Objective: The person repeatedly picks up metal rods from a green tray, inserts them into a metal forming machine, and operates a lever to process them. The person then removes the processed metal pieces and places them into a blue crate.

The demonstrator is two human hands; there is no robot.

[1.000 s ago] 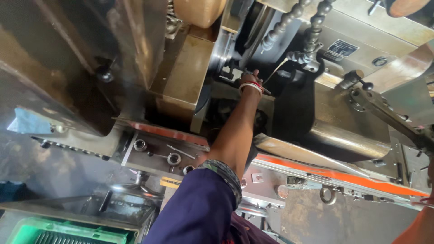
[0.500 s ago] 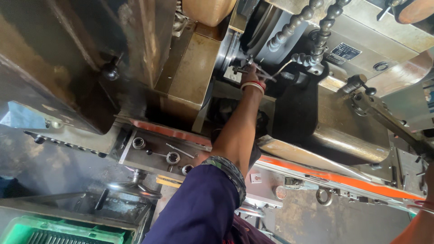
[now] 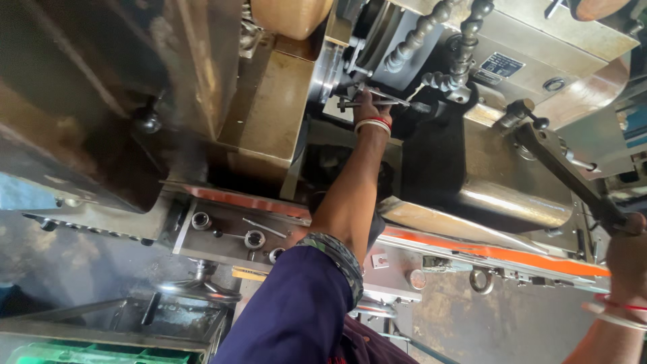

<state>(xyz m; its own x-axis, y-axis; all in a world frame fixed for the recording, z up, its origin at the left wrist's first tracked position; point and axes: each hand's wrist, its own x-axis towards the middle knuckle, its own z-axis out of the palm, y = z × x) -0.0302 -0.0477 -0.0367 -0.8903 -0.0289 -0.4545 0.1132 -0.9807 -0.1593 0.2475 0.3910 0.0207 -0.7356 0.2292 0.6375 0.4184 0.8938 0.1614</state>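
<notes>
My left hand [image 3: 368,108] is stretched out far ahead, at the chuck [image 3: 337,64] of a grey metal lathe. Its fingers are closed on a thin steel T-handle key [image 3: 394,102] that lies across the chuck's face. The forearm wears red and white bangles, and a dark blue sleeve covers the upper arm. My right hand [image 3: 628,259] shows at the right edge, also with bangles on the wrist. It grips the end of a long dark lever [image 3: 569,178] that runs up to the machine's headstock.
Two segmented coolant hoses [image 3: 421,30] hang beside the chuck. A flat tray [image 3: 222,232] on the machine bed holds sockets and a small rod. Below it are a handwheel [image 3: 199,290] and a green crate [image 3: 101,354]. An orange strip [image 3: 485,251] edges the bed.
My left hand has stayed at the chuck and closed on the key. The view has shifted, bringing my right hand on the lever into sight at the right edge.
</notes>
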